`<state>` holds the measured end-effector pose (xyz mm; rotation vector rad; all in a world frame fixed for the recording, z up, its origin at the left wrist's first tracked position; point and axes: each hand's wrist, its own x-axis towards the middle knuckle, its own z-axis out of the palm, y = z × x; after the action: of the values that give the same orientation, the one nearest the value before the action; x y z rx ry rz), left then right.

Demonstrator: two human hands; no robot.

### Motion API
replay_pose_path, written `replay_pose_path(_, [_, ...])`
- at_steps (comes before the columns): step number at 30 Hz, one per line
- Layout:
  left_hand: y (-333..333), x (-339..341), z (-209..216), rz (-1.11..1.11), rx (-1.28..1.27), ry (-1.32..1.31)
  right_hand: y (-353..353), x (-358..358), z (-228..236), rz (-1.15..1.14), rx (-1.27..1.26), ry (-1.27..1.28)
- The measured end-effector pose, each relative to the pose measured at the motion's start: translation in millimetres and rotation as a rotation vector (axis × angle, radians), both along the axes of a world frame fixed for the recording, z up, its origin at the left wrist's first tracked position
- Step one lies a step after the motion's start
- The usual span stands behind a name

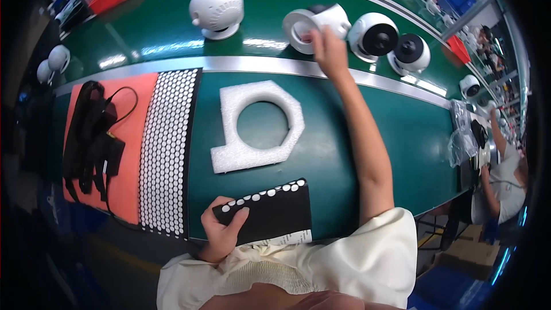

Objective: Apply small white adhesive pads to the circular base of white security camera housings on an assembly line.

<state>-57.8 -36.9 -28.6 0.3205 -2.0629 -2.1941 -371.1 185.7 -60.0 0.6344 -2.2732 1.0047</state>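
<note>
My left hand (222, 228) grips the left end of a black sheet (275, 212) close to my body, thumb on top. White round dots run along its upper edge. Stretched forward, my right hand (330, 51) has its fingers closed at a white dome camera (331, 18) on the green belt. That camera is tipped, with its round base (299, 30) turned toward me; my hand hides part of it. Right beside it stand two more white cameras with black fronts, one (376, 34) nearer and one (412, 53) farther right. Another white camera (217, 10) stands apart on the left.
A white foam piece (231, 120) with a round hole lies mid-table. Left of it are a sheet of white dots (166, 149) and black cables with adapters (94, 138) on an orange sheet (129, 189). Clear plastic bags (461, 138) lie at the right, near another person (499, 183).
</note>
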Motion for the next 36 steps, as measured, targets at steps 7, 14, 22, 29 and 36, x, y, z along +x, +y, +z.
replay_pose_path(7, [-3.9, -1.7, -2.6, -0.047, -0.050, -0.015, -27.4, 113.8, 97.8, 0.552, -0.941, -0.770])
replay_pose_path(14, [-5.5, -3.9, 2.5, -0.039, -0.121, -0.005, -51.1, 184.7, 88.1, 0.895, -1.025, -1.156])
replay_pose_path(22, [-8.3, -5.5, -0.7, -0.177, -0.049, 0.061, -34.6, 172.3, 100.1, 0.478, -0.069, -1.106])
replay_pose_path(29, [-0.5, -5.4, 9.4, -0.113, 0.070, 0.099, -41.2, 215.8, 107.9, 0.528, 0.431, -0.562])
replay_pose_path(36, [-13.5, 3.5, -6.3, -0.069, -0.040, 0.116, -45.7, 212.0, 92.7, 0.664, 0.329, -0.561])
